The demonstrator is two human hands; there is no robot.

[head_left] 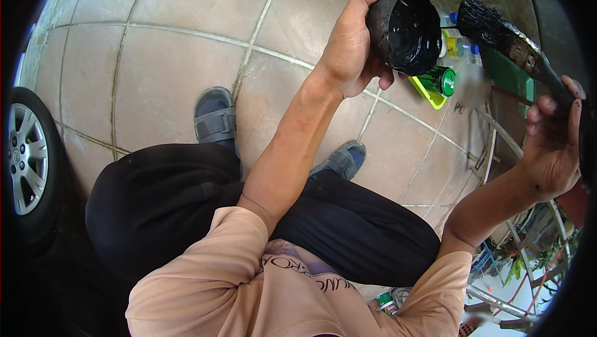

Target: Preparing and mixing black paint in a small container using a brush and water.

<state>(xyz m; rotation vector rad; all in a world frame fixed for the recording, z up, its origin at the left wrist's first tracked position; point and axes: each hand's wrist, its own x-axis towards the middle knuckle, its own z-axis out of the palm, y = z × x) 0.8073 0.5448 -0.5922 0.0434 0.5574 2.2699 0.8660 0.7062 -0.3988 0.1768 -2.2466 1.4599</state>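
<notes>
Across most of the frame spreads a tiled floor [168, 57], with a car wheel [25, 156] at the left edge. Below centre, black trousers and two grey sandals [214, 119] fill the middle. Upper right, the left hand [351, 47] grips a black cup [404, 29], its mouth tilted toward the lens. At the right edge, the right hand [553, 144] closes on a paint-blackened brush [507, 35], bristles just beside the cup. Behind them lie a green can [440, 80] on a yellow tray [429, 94] and small bottles [457, 46].
</notes>
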